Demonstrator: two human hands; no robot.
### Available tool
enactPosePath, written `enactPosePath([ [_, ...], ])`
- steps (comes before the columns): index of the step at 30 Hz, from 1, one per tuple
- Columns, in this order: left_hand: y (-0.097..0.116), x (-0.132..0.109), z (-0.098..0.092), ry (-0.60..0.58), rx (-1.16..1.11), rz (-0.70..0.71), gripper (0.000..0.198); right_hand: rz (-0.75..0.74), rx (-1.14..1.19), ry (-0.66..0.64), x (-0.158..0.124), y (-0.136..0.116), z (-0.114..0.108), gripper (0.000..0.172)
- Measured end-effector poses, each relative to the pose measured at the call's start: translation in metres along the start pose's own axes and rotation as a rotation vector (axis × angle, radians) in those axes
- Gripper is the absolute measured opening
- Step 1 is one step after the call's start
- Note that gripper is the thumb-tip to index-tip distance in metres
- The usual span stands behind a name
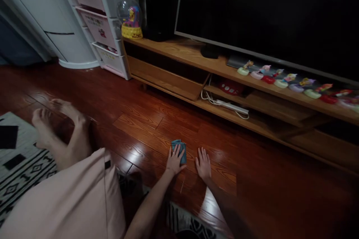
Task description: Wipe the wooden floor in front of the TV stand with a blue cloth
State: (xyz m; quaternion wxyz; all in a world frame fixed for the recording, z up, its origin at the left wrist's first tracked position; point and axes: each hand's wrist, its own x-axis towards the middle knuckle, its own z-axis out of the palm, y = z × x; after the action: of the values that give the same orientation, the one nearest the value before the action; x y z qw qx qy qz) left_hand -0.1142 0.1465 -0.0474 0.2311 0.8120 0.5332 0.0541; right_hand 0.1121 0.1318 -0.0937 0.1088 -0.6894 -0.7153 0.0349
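Observation:
A small stack of blue-green cards [183,158] lies on the reddish wooden floor [151,138], its top cards slightly fanned. My left hand [175,160] rests flat over the stack, fingers spread, hiding part of it. To the right of the cards, my right hand [204,165] lies palm down on the bare floor with its fingers stretched out and nothing under them that I can see. A short gap of floor separates the right hand from the cards.
A low wooden TV stand [165,48] runs across ahead, carrying a large dark television [266,15], several small figurines [282,82] and a yellow-based globe toy [131,31]. A power strip [231,107] sits on its shelf. Legs in pink cloth [78,194] and a patterned rug [36,168] are at left.

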Motion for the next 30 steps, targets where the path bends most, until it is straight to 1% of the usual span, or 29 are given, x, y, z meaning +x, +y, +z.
enactPosePath([
  [2, -0.008, 0.005, 0.002, 0.038, 0.012, 0.063, 0.085, -0.008, -0.021, 0.013, -0.002, 0.002, 0.005, 0.061],
  [4, -0.023, 0.011, -0.003, 0.057, 0.024, 0.093, 0.079, -0.017, -0.026, 0.024, -0.002, 0.001, 0.007, 0.062],
  [6, -0.045, 0.02, -0.017, 0.08, 0.043, 0.034, 0.076, -0.023, -0.019, 0.034, -0.002, 0.002, 0.006, 0.063],
  [7, -0.058, 0.025, -0.026, 0.102, 0.054, -0.031, 0.075, -0.026, -0.012, 0.035, -0.002, 0.002, 0.006, 0.063],
  [9, -0.09, 0.035, -0.046, 0.165, 0.075, -0.208, 0.072, -0.024, 0.001, 0.029, -0.003, 0.003, 0.004, 0.064],
  [12, -0.143, 0.047, -0.075, 0.308, 0.096, -0.505, 0.069, -0.015, 0.01, 0.017, -0.005, 0.003, 0.002, 0.065],
  [14, -0.174, 0.053, -0.09, 0.41, 0.097, -0.667, 0.068, -0.018, 0.008, 0.027, -0.007, 0.001, 0.001, 0.066],
  [16, -0.196, 0.061, -0.1, 0.484, 0.093, -0.774, 0.068, -0.031, 0.005, 0.04, -0.008, 0.0, 0.0, 0.067],
  [17, -0.203, 0.068, -0.104, 0.509, 0.092, -0.808, 0.067, -0.037, 0.006, 0.044, -0.008, -0.001, -0.001, 0.068],
  [19, -0.208, 0.089, -0.109, 0.544, 0.091, -0.841, 0.067, -0.048, 0.011, 0.052, -0.009, -0.001, -0.002, 0.069],
  [21, -0.2, 0.12, -0.112, 0.547, 0.085, -0.816, 0.067, -0.054, 0.018, 0.056, -0.01, -0.001, -0.003, 0.069],
  [22, -0.191, 0.139, -0.111, 0.533, 0.078, -0.774, 0.067, -0.059, 0.022, 0.058, -0.011, -0.001, -0.004, 0.069],
  [24, -0.164, 0.182, -0.107, 0.469, 0.052, -0.642, 0.068, -0.066, 0.028, 0.068, -0.012, 0.0, -0.004, 0.07],
  [26, -0.125, 0.223, -0.094, 0.377, 0.015, -0.472, 0.067, -0.075, 0.029, 0.074, -0.013, 0.001, -0.004, 0.071],
  [27, -0.101, 0.241, -0.085, 0.328, -0.004, -0.378, 0.067, -0.076, 0.027, 0.07, -0.013, 0.002, -0.004, 0.072],
  [29, -0.05, 0.268, -0.058, 0.253, -0.029, -0.164, 0.064, -0.069, 0.024, 0.043, -0.014, 0.003, -0.004, 0.072],
  [30, -0.024, 0.277, -0.042, 0.223, -0.033, -0.041, 0.063, -0.064, 0.025, 0.028, -0.014, 0.003, -0.004, 0.072],
])
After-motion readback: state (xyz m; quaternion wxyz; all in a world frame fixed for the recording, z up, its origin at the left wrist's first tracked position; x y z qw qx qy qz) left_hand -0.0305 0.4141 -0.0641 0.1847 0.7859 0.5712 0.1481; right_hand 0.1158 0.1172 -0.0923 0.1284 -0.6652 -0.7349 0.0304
